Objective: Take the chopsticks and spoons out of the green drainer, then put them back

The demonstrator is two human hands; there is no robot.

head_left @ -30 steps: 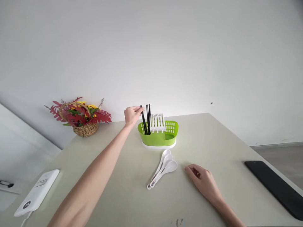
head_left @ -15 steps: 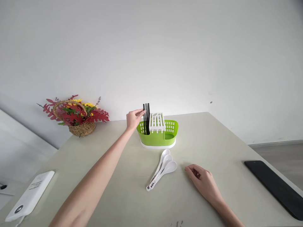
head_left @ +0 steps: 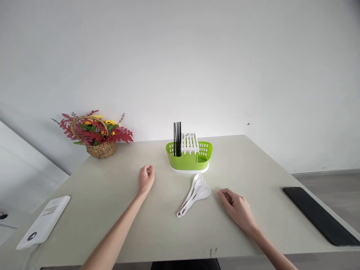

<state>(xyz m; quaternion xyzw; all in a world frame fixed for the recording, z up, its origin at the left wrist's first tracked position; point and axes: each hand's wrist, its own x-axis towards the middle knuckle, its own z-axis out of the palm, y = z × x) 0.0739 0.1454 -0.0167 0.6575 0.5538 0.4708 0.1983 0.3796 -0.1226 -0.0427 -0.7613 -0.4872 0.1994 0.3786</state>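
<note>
A green cutlery caddy (head_left: pixel 189 162) with a white slotted insert stands at the far middle of the table. Several black chopsticks (head_left: pixel 177 138) stand upright in its left compartment. Three white spoons (head_left: pixel 195 194) lie nested on the table in front of it. My left hand (head_left: pixel 146 179) hovers left of the spoons, fingers loosely curled, holding nothing. My right hand (head_left: pixel 237 208) rests on the table just right of the spoons, fingers apart and empty.
A wicker basket of red and yellow flowers (head_left: pixel 97 134) stands at the far left by the wall. A white power bank (head_left: pixel 43 222) lies at the left edge. A black flat slab (head_left: pixel 319 215) lies at the right edge of the beige table (head_left: pixel 157 232).
My left hand let go of the chopsticks, which now stand upright in the caddy, and drew back toward me over the table. My right hand barely moved.
</note>
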